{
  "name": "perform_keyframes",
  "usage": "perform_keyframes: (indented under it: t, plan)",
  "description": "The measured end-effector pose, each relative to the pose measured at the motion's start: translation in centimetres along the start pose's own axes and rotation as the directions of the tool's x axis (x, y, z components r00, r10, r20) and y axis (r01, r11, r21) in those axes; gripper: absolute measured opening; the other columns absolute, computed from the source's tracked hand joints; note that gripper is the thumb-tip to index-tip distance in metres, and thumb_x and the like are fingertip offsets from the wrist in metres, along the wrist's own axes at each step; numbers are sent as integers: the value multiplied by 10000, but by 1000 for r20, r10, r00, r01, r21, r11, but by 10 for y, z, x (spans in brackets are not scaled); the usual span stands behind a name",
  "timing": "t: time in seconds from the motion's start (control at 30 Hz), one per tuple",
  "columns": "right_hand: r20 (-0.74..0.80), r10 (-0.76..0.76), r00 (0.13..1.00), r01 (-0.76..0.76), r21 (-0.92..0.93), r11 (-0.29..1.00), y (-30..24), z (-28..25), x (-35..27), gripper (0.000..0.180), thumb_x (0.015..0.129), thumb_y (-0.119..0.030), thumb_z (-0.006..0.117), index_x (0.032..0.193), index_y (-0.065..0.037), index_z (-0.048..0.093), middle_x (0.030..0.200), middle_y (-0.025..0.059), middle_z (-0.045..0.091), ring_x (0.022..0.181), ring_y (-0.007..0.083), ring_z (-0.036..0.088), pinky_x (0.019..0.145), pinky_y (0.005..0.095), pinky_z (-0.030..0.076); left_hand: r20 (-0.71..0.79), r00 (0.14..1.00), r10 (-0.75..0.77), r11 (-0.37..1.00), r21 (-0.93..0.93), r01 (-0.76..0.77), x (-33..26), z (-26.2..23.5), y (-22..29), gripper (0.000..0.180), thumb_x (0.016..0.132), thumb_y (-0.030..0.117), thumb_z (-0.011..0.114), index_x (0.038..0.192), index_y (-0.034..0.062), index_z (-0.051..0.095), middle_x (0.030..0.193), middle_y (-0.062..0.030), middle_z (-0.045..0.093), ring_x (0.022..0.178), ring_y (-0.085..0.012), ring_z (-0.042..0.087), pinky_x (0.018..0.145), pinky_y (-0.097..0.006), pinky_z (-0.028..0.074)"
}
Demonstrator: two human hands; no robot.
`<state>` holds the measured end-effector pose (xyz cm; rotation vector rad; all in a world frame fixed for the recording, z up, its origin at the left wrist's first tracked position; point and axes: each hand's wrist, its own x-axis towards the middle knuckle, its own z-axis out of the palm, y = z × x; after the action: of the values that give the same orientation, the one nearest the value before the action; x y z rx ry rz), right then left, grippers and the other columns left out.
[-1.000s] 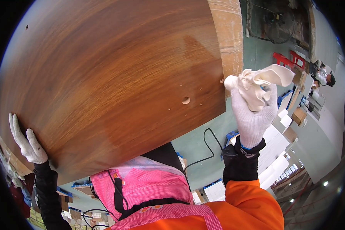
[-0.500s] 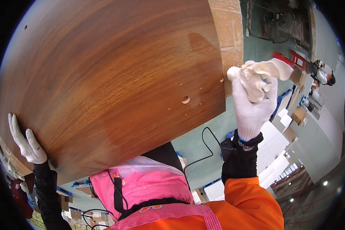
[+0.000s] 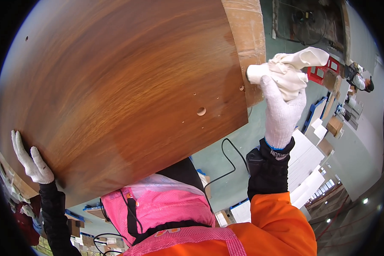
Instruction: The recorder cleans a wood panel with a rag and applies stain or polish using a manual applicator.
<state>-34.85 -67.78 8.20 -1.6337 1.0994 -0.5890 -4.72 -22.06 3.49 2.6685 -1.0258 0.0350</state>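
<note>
R hand (image 3: 283, 117), gloved, is closed round crumpled white cloth (image 3: 287, 77), its blunt end over cardboard (image 3: 250, 32) just past R edge of brown wood-grain panel (image 3: 132, 89); can't tell if they touch. Lg. round hole (image 3: 201, 111) w/ smaller ones nr that edge. L hand (image 3: 34, 165), also gloved, rests at panel's L side, fingers straight, thumb apart, nothing gripped.
</note>
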Motion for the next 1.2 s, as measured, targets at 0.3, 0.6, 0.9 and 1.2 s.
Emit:
perform_keyframes:
  t: [0.3,0.6,0.9,1.2]
  plan:
    - [8,-35,999,36,-395,918,8,-24,-45,462,792,5,849,1185,11,606,1119,99,695,1024,145,681,898,294,554,5,1000,9,1000,5,-9,-1,0,-4,562,1074,252,431,1569,-10,387,1646,-190,365,1525,-325,346,1269,-423,226]
    - [-43,-20,999,10,-209,978,9,-14,-27,448,804,4,863,1168,1,602,1116,87,690,993,123,679,848,270,566,10,999,40,999,13,-41,1,-1,-6,562,1081,246,425,1573,-20,375,1650,-193,360,1533,-321,333,1271,-419,216]
    - [26,-30,999,38,-425,905,4,-33,-66,434,814,6,847,1170,4,599,1095,107,695,975,167,690,861,294,566,16,1000,23,1000,-6,-23,0,-1,-6,572,1072,253,427,1574,-15,375,1654,-191,353,1534,-321,330,1275,-422,209]
    - [56,-87,995,100,-314,944,17,-14,-35,394,809,-10,865,1120,-16,624,1041,58,692,957,102,663,830,253,540,19,1000,24,1000,13,-24,0,-3,-7,575,1073,268,426,1576,-6,375,1658,-185,347,1538,-321,322,1276,-422,204]
